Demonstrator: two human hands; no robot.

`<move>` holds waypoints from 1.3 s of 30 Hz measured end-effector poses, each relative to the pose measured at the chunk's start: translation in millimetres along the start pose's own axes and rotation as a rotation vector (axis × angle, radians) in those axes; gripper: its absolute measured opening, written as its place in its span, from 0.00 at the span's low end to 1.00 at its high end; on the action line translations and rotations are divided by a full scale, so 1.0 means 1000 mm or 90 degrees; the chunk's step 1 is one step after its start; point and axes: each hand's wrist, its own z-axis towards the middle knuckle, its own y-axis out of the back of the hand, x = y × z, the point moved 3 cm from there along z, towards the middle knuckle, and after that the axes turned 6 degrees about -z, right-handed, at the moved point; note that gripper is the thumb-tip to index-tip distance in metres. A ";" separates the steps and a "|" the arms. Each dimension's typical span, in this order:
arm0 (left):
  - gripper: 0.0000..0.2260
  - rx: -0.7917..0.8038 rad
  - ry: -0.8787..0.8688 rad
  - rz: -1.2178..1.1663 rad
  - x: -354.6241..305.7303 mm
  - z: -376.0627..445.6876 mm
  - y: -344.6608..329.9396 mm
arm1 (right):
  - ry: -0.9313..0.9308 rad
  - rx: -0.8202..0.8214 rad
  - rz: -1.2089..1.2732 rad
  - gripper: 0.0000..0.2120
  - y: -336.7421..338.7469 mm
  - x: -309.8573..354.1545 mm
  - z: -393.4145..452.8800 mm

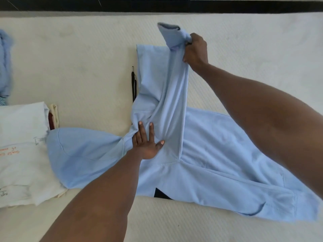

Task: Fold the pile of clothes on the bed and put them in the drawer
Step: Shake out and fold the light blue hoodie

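Cream mattress (87, 67) with a light blue hoodie (218, 154) spread flat, long axis running left-right, hood (78, 154) pointing left at the folded white stack (21, 145). Left hand (146, 144) presses flat near the collar, fingers straight. Right hand (194, 49) has the sleeve (171, 84) bunched in its fist, lifted up.

Cream mattress (78, 70) fills nearly the whole view — bare, with a fine ribbed quilted weave and a few faint smudges on the far left. Along the far edge, a dark band (174, 6) runs left to right. Light soft, even, daylight-like — no hard shadows.
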 end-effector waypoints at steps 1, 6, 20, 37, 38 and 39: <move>0.37 -0.006 0.000 -0.002 0.000 0.001 -0.002 | -0.037 0.038 0.020 0.08 -0.005 -0.002 0.003; 0.37 -0.031 -0.005 -0.012 0.004 0.007 -0.009 | -0.184 -0.012 0.027 0.21 -0.014 -0.027 -0.003; 0.08 -0.413 -0.080 -0.355 -0.039 -0.002 0.106 | -0.279 0.093 0.003 0.09 -0.035 -0.071 -0.154; 0.08 -0.540 -0.041 -0.510 -0.037 -0.015 0.112 | -0.240 0.163 0.193 0.22 -0.018 -0.084 -0.153; 0.09 -0.530 -0.015 -0.503 -0.033 -0.016 0.107 | -0.237 0.147 0.173 0.21 -0.022 -0.081 -0.154; 0.10 -0.518 0.006 -0.513 -0.029 -0.015 0.104 | -0.240 0.132 0.160 0.19 -0.025 -0.078 -0.157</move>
